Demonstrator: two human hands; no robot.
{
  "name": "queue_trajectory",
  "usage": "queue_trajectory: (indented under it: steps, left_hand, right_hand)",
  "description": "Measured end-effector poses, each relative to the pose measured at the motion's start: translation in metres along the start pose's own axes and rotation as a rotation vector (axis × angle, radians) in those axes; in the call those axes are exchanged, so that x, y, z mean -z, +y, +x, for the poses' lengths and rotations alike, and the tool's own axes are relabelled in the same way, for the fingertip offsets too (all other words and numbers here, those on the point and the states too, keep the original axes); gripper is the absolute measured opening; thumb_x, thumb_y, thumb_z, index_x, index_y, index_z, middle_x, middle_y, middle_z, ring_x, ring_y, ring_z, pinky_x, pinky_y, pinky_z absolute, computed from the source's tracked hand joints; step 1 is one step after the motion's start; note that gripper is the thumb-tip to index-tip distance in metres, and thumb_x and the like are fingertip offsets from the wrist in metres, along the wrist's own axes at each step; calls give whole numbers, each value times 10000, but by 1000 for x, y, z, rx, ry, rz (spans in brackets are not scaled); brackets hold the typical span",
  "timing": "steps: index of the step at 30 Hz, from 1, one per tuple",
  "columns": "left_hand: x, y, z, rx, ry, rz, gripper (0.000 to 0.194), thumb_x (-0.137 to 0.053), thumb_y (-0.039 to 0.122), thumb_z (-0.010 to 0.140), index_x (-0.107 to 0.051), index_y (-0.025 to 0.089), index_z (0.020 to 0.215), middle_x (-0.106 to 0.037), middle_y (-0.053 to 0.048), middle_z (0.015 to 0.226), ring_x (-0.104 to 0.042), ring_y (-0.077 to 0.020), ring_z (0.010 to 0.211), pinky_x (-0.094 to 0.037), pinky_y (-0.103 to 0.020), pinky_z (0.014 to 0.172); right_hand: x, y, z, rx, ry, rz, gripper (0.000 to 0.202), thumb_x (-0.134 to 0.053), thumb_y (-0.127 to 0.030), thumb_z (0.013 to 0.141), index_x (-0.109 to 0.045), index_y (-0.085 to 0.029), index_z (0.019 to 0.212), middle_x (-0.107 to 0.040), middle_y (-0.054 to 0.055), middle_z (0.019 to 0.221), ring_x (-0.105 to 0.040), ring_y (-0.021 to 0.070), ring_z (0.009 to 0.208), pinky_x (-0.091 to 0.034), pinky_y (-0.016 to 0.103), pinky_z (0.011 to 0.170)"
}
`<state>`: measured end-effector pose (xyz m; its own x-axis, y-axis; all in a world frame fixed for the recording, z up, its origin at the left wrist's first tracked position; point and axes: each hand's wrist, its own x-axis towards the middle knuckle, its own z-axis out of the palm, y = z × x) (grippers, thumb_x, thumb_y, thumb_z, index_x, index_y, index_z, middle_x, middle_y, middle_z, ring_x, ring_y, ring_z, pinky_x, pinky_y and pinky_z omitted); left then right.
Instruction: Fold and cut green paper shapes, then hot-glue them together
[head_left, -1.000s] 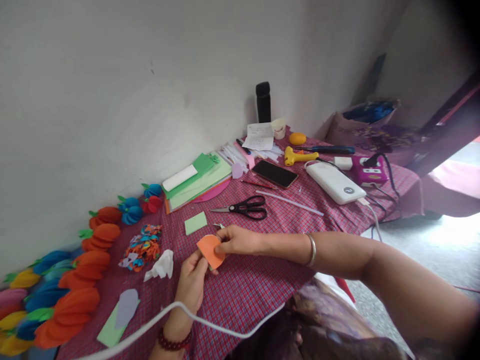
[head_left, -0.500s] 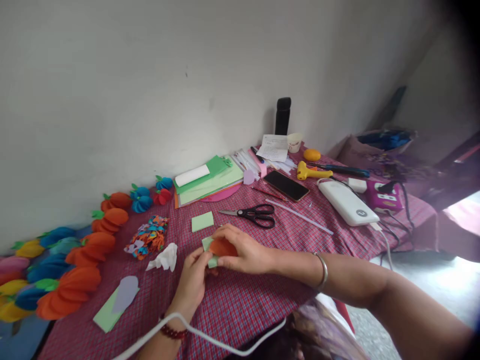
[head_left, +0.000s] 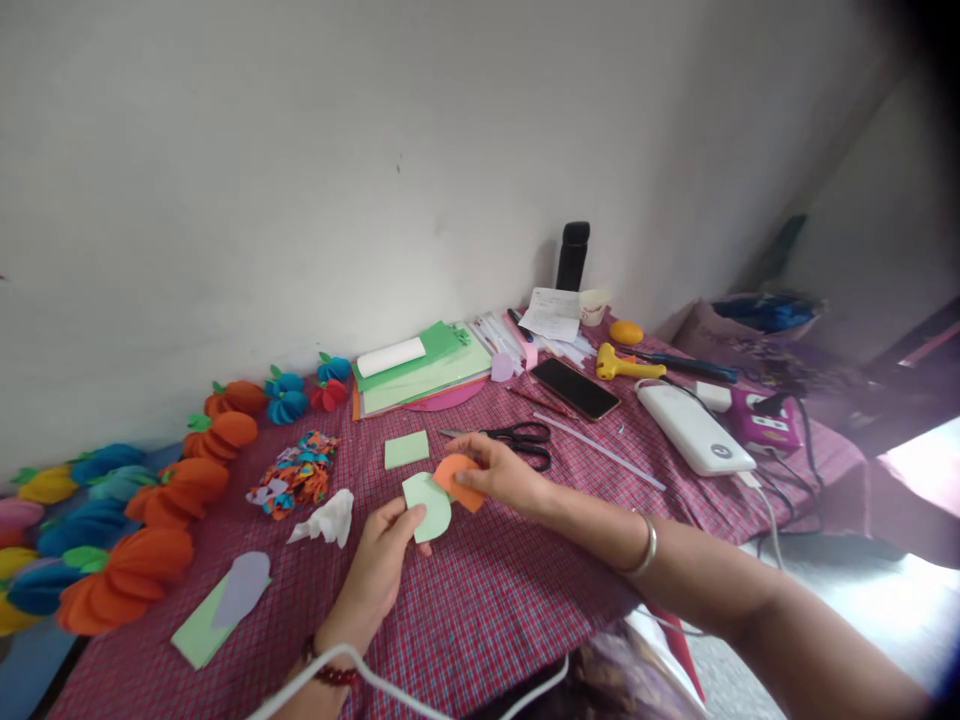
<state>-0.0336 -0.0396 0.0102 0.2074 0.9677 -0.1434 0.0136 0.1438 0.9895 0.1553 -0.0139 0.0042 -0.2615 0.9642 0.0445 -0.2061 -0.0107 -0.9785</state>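
Note:
My left hand (head_left: 386, 550) pinches a pale green paper piece (head_left: 427, 508) with one rounded end, thumb on top. An orange paper piece (head_left: 460, 482), rounded at one end too, is gripped between the thumb and fingers of my right hand (head_left: 499, 472). The orange edge meets or slightly overlaps the green one. Just behind my right hand lie black-handled scissors (head_left: 525, 437), their blades partly covered by it. A pale green paper rectangle (head_left: 406, 450) rests on the cloth beyond my hands. Crumpled white tissue (head_left: 327, 518) is left of my left hand.
Paper pumpkins (head_left: 127, 580) line the left side beside a heap of paper scraps (head_left: 296, 475). Lilac and green cutouts (head_left: 225, 608) lie front left. Coloured sheets (head_left: 424, 375), a phone (head_left: 576, 388), a yellow-handled tool (head_left: 628, 364) and a power bank (head_left: 694, 430) sit behind. A white cable crosses the front.
My right hand has drawn the orange piece up and right, off the green piece, whose rounded end is now exposed. The view has shifted slightly.

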Motion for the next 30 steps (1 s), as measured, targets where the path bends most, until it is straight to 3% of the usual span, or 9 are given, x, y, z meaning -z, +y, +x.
queue_trajectory:
  steps: [5,7,10,17,20,24,27,30]
  left_hand:
    - [9,-2,1,72,-356,511,205,-558,270,750,-589,151,586,-482,29,523,-387,-106,487,-266,-228,461]
    - [9,-4,0,45,-420,634,221,-562,257,737,-541,163,539,-438,44,517,-365,-106,503,-241,-235,479]
    - [8,-5,-2,-27,-385,781,271,-573,270,727,-477,179,490,-387,58,489,-350,-109,500,-207,-244,483]
    - [22,12,5,-152,-224,970,266,-605,393,750,-550,197,579,-548,24,535,-485,-145,527,-289,-249,520]
    - [34,33,30,-238,-156,1006,250,-540,403,800,-577,202,656,-588,9,600,-536,-168,591,-349,-257,567]
    - [39,53,88,-312,-157,1127,112,-524,265,758,-607,193,738,-640,-28,728,-569,-205,703,-383,-292,666]
    - [36,55,127,-296,-222,1181,124,-561,158,663,-633,185,760,-655,-42,813,-578,-225,805,-389,-306,743]
    - [34,50,151,-241,-313,1229,160,-621,95,574,-635,177,711,-645,-30,792,-573,-231,830,-397,-304,762]
  right_hand:
    - [27,-9,18,20,172,-71,309,-627,-149,719,-520,-171,1008,-606,3,913,-589,106,756,-486,223,689]
    - [37,-8,23,24,219,-113,286,-616,-146,724,-520,-177,992,-615,1,913,-591,111,767,-490,230,702]
    - [46,-6,29,35,247,-151,271,-608,-157,735,-519,-178,990,-621,0,908,-594,117,771,-492,240,711]
    - [53,3,34,88,222,-324,295,-581,-129,729,-547,-152,1022,-634,22,930,-594,138,809,-478,250,720]
    - [53,6,33,117,195,-428,312,-583,-110,704,-580,-142,1015,-631,21,903,-578,142,795,-457,248,710]
    - [53,5,29,150,167,-548,312,-566,-107,708,-601,-150,1016,-634,17,888,-570,145,776,-435,250,702]
    - [51,1,26,179,146,-615,310,-559,-109,717,-610,-156,1019,-644,23,909,-582,152,799,-432,252,724]
    - [51,-3,25,206,138,-663,315,-546,-107,725,-614,-156,1029,-654,34,925,-595,159,819,-432,250,735]
